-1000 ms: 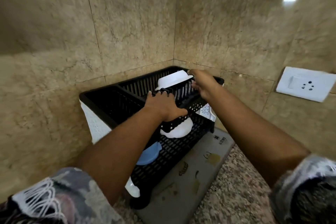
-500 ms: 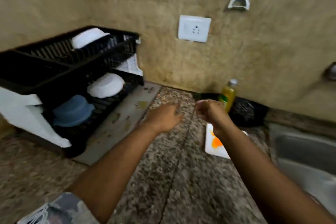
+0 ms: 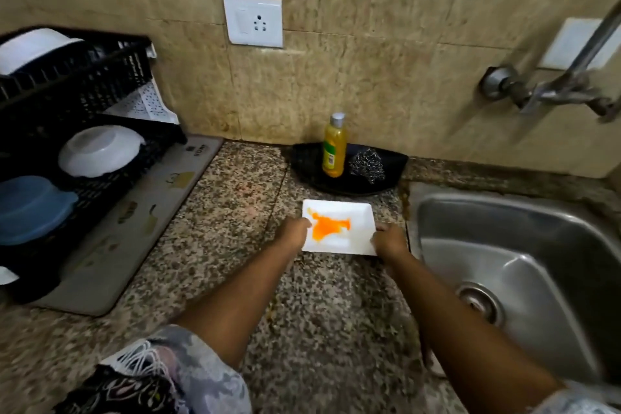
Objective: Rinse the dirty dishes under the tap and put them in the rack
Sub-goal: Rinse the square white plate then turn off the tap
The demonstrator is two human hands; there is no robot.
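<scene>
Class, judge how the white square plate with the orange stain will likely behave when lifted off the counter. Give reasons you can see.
The plate looks thin and shallow, so it is probably light. Its flat shape suggests it stays stiff and will not roll. The orange smear may make it slippery, which could be why the left hand and right hand take opposite edges.

Yellow soap bottle (image 3: 334, 148), steel scrubber (image 3: 367, 161) (on black tray (image 3: 305, 161)), wall socket (image 3: 253, 21)

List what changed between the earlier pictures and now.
Both hands left the black rack and came down to the countertop: the left hand and right hand now hold the stained white plate by its sides. The white bowl and blue bowl stayed in the rack.
</scene>
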